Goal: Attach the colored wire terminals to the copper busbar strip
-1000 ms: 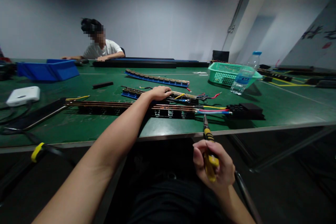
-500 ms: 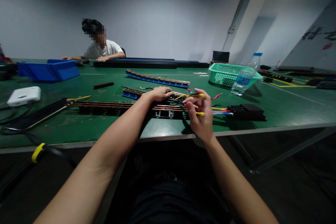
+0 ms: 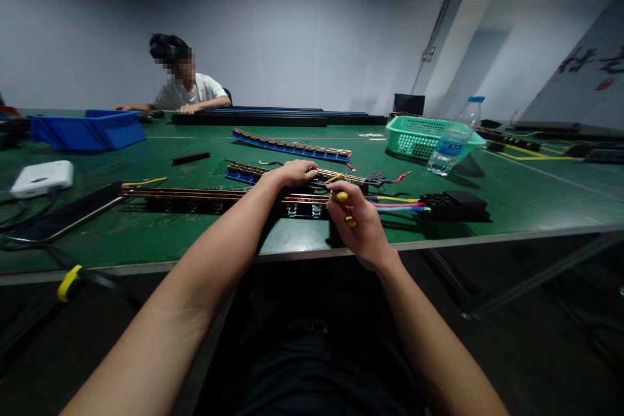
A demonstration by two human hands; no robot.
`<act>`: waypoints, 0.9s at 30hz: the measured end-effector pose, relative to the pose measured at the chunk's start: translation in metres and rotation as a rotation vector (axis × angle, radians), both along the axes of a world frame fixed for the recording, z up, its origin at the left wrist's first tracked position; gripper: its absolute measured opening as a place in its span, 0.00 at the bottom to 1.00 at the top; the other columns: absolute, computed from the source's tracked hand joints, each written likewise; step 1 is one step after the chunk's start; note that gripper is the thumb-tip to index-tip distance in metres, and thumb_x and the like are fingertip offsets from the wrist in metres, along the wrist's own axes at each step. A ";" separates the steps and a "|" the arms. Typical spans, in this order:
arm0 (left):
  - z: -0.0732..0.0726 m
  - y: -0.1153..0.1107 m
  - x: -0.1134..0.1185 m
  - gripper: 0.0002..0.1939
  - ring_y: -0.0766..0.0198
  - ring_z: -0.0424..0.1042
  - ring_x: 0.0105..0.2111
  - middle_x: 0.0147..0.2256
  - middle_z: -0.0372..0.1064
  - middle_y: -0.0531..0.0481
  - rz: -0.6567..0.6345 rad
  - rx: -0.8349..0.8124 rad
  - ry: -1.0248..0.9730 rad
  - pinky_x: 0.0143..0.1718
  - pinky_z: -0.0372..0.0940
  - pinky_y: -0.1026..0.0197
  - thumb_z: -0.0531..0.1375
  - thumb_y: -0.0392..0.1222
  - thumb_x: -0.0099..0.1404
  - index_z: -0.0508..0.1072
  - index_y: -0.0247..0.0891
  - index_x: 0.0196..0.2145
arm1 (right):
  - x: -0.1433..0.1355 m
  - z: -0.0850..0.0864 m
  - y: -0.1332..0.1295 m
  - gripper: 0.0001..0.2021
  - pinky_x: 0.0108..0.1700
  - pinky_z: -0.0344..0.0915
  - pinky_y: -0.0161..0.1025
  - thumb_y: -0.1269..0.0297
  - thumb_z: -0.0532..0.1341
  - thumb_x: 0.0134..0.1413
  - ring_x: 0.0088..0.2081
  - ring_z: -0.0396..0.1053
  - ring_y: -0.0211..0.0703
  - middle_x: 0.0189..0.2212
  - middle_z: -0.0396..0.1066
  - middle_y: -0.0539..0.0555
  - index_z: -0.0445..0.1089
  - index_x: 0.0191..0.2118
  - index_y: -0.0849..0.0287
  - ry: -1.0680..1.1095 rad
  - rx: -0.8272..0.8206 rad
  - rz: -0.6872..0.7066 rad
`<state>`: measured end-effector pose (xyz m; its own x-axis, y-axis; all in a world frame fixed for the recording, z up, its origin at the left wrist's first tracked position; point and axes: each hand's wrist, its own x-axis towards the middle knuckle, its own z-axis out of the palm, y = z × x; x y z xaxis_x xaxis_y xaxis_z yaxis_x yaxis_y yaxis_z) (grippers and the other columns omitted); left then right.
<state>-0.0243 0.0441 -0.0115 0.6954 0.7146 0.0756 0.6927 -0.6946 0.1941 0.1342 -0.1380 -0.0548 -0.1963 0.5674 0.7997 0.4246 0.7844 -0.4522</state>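
Yellow-handled pliers point(image 3: 342, 196) sat in the curled fingers of the right hand point(image 3: 363, 231), nearer the long, black, copper-railed strip point(image 3: 219, 195) stretching leftward than the left hand point(image 3: 295, 173), whose finger grip was unclear.

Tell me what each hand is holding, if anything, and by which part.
The right hand holds the pliers by their yellow handles. The left hand is on the middle strip; whether it grips it cannot be told.

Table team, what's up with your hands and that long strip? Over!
Left hand on blue-based strip. Right hand gripping yellow-handled tool at long strip. Bottle, green basket off right.
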 end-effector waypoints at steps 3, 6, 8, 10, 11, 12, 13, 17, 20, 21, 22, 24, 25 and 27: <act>-0.001 0.000 -0.001 0.21 0.53 0.72 0.51 0.53 0.74 0.47 -0.007 0.002 -0.016 0.51 0.64 0.59 0.49 0.51 0.73 0.73 0.40 0.54 | 0.001 -0.001 -0.003 0.15 0.31 0.66 0.35 0.58 0.54 0.68 0.29 0.67 0.37 0.32 0.68 0.50 0.59 0.57 0.51 0.315 0.018 0.045; -0.001 0.000 -0.001 0.21 0.53 0.71 0.51 0.54 0.73 0.46 -0.016 0.002 -0.019 0.51 0.64 0.59 0.49 0.50 0.73 0.72 0.40 0.54 | 0.000 0.001 -0.004 0.17 0.28 0.65 0.34 0.51 0.52 0.68 0.29 0.67 0.38 0.31 0.68 0.50 0.59 0.57 0.51 0.519 0.117 0.020; -0.001 0.000 -0.001 0.22 0.53 0.71 0.52 0.55 0.72 0.46 -0.016 0.002 -0.015 0.51 0.64 0.59 0.49 0.50 0.73 0.72 0.39 0.55 | 0.000 0.003 -0.001 0.18 0.26 0.63 0.33 0.50 0.53 0.67 0.30 0.68 0.38 0.33 0.69 0.51 0.57 0.57 0.50 0.559 0.118 0.012; -0.001 0.000 -0.001 0.22 0.53 0.71 0.53 0.56 0.71 0.46 -0.011 0.002 -0.014 0.52 0.64 0.59 0.49 0.50 0.73 0.72 0.39 0.55 | 0.002 0.004 0.005 0.19 0.26 0.63 0.33 0.51 0.54 0.67 0.32 0.69 0.39 0.35 0.70 0.52 0.56 0.58 0.50 0.534 0.045 0.029; -0.001 -0.001 -0.002 0.22 0.53 0.71 0.53 0.56 0.71 0.46 -0.007 0.003 -0.013 0.53 0.63 0.58 0.49 0.50 0.73 0.72 0.39 0.56 | 0.003 0.004 0.008 0.19 0.26 0.64 0.33 0.51 0.54 0.67 0.33 0.69 0.39 0.36 0.70 0.53 0.55 0.59 0.50 0.502 -0.002 0.035; -0.001 -0.001 -0.002 0.22 0.53 0.71 0.53 0.56 0.71 0.46 -0.002 0.005 -0.014 0.53 0.63 0.58 0.49 0.51 0.73 0.71 0.40 0.56 | 0.004 0.004 0.011 0.19 0.28 0.64 0.33 0.52 0.54 0.67 0.33 0.69 0.39 0.37 0.71 0.53 0.55 0.59 0.51 0.460 -0.049 0.035; -0.001 -0.001 -0.002 0.22 0.53 0.70 0.54 0.56 0.71 0.46 0.001 0.007 -0.015 0.53 0.63 0.59 0.49 0.51 0.72 0.71 0.40 0.56 | 0.005 0.004 0.013 0.19 0.29 0.65 0.34 0.53 0.55 0.67 0.32 0.69 0.38 0.37 0.71 0.52 0.55 0.59 0.51 0.404 -0.089 0.028; -0.001 -0.001 -0.002 0.22 0.54 0.70 0.54 0.56 0.72 0.48 -0.001 0.009 -0.005 0.53 0.63 0.60 0.49 0.51 0.72 0.71 0.42 0.56 | 0.006 0.006 0.014 0.14 0.37 0.66 0.36 0.58 0.56 0.66 0.33 0.70 0.38 0.36 0.72 0.52 0.63 0.55 0.53 0.156 -0.154 -0.020; -0.001 0.001 0.000 0.21 0.54 0.70 0.55 0.56 0.72 0.48 0.003 0.012 0.012 0.54 0.63 0.60 0.49 0.50 0.72 0.71 0.42 0.56 | 0.005 0.007 0.009 0.11 0.35 0.66 0.35 0.61 0.55 0.67 0.31 0.70 0.37 0.33 0.73 0.51 0.68 0.51 0.55 -0.003 -0.122 -0.009; -0.001 0.001 0.001 0.21 0.55 0.70 0.55 0.56 0.71 0.48 0.007 0.011 0.016 0.54 0.63 0.59 0.49 0.50 0.72 0.71 0.42 0.56 | 0.004 0.008 0.008 0.11 0.35 0.66 0.35 0.62 0.55 0.67 0.31 0.70 0.37 0.33 0.74 0.51 0.69 0.50 0.55 -0.062 -0.098 0.002; -0.001 0.002 0.001 0.21 0.55 0.70 0.55 0.57 0.71 0.48 0.010 0.010 0.019 0.54 0.63 0.59 0.49 0.49 0.73 0.71 0.42 0.56 | 0.004 0.008 0.007 0.10 0.36 0.66 0.35 0.63 0.55 0.67 0.31 0.71 0.37 0.33 0.75 0.52 0.70 0.49 0.55 -0.116 -0.074 0.011; 0.000 0.001 0.002 0.21 0.55 0.70 0.55 0.58 0.70 0.47 0.010 0.007 0.022 0.54 0.63 0.59 0.49 0.49 0.73 0.71 0.41 0.56 | 0.003 0.008 0.006 0.10 0.36 0.66 0.34 0.64 0.55 0.66 0.29 0.70 0.36 0.32 0.75 0.51 0.72 0.48 0.55 -0.177 -0.050 0.021; 0.000 0.001 0.002 0.21 0.55 0.70 0.55 0.57 0.70 0.46 0.011 0.005 0.023 0.54 0.63 0.59 0.49 0.49 0.73 0.71 0.40 0.56 | 0.003 0.008 0.006 0.10 0.34 0.65 0.34 0.64 0.55 0.66 0.27 0.68 0.36 0.30 0.74 0.50 0.71 0.48 0.55 -0.172 -0.062 0.017; 0.001 -0.001 0.002 0.21 0.54 0.70 0.54 0.57 0.71 0.46 0.017 0.001 0.020 0.54 0.63 0.59 0.49 0.50 0.73 0.72 0.40 0.55 | 0.005 0.007 0.006 0.10 0.29 0.62 0.33 0.63 0.56 0.66 0.24 0.65 0.34 0.27 0.71 0.48 0.70 0.49 0.55 -0.082 -0.105 -0.010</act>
